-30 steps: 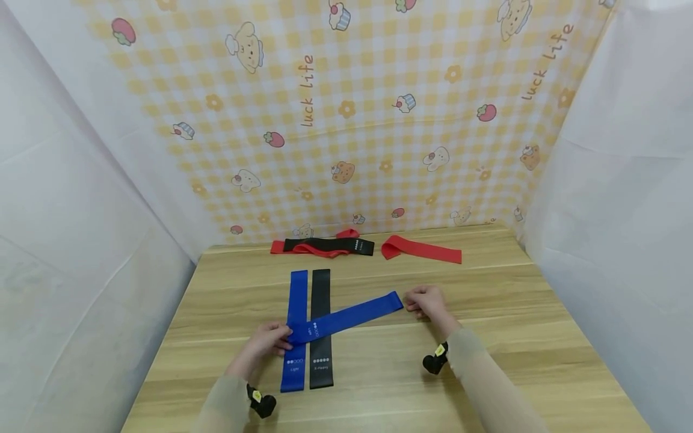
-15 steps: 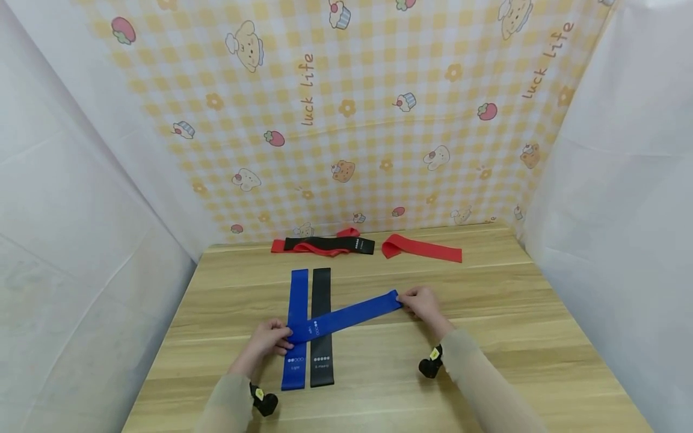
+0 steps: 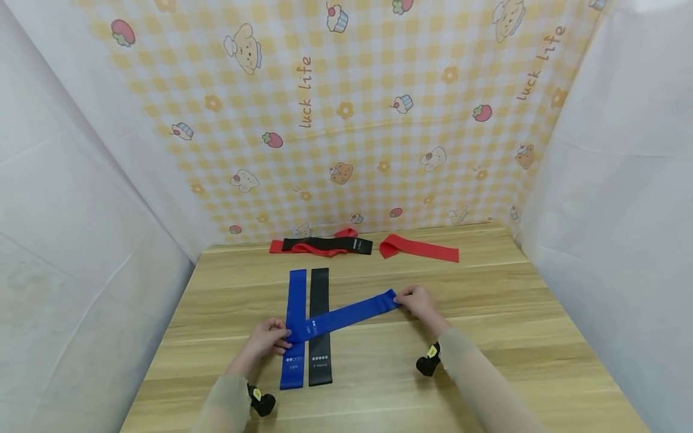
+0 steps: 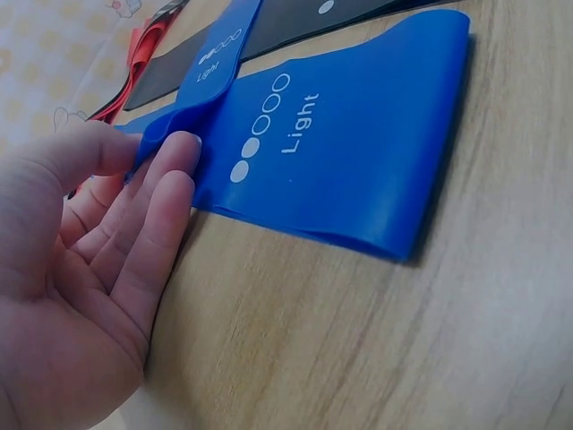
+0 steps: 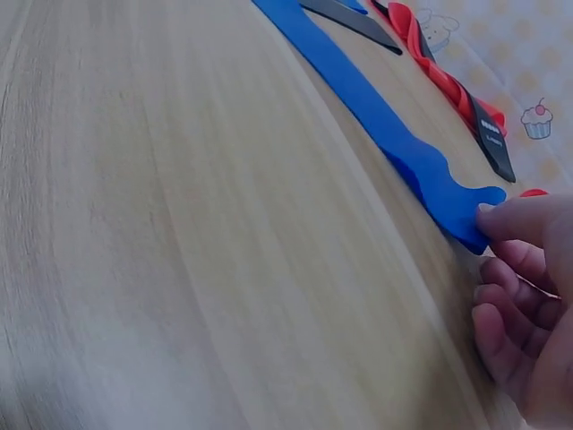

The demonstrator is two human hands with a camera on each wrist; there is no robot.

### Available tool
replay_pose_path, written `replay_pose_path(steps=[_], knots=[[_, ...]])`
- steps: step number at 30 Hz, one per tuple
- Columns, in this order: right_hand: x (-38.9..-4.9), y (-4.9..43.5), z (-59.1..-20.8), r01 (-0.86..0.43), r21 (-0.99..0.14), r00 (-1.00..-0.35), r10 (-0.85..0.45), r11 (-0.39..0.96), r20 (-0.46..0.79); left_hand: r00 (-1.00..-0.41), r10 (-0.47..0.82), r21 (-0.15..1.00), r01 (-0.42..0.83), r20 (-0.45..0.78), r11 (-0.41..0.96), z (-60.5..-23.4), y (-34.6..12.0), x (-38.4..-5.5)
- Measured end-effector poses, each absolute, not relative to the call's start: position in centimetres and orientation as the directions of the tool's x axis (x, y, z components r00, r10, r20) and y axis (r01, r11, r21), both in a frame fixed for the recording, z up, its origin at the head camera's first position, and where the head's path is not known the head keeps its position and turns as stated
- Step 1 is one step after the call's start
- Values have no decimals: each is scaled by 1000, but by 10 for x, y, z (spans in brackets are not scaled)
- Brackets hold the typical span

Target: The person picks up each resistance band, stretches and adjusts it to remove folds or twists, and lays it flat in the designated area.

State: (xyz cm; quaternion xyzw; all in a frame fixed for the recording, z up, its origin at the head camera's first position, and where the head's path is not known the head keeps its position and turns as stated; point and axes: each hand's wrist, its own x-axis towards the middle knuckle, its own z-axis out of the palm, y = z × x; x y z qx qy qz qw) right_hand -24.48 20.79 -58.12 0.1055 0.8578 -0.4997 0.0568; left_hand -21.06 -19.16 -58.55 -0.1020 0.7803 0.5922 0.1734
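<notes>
A blue resistance band (image 3: 352, 313) slants across two bands lying lengthwise on the table, one blue and one black. My left hand (image 3: 266, 337) pinches its left end between thumb and fingers, over the lengthwise blue band (image 3: 293, 374) marked "Light". At the other end, my right hand (image 3: 421, 305) pinches the slanting band's right tip, which buckles slightly in the right wrist view. The black band (image 3: 320, 376), marked "X-Heavy", passes under the slanting one. In the left wrist view, the held end (image 4: 166, 130) folds over between thumb and fingertips.
Toward the back of the wooden table (image 3: 487, 313), a black band (image 3: 325, 244) lies tangled with a red band (image 3: 277, 246). Right of them rests another red band (image 3: 425, 248), folded at one end. A checked cloth (image 3: 346, 138) hangs behind; white sheets flank the table.
My right hand has moved left to the slanting blue band's right end and now pinches it; that tip has shifted slightly left. My left hand keeps its hold.
</notes>
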Motion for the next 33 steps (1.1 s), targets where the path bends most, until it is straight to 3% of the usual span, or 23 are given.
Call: replay_pose_path(steps=[6, 19, 33], knots=[[-251, 213, -582, 273, -872, -962, 134, 407, -238, -921, 87, 898, -344, -379, 276, -589, -193, -208], [-270, 222, -561, 348, -908, -937, 43, 232, -348, -929, 292, 952, -149, -228, 268, -574, -196, -204], [-286, 226, -538, 299, -917, -951, 0, 263, -310, -914, 368, 966, -79, -169, 248, -563, -184, -200]])
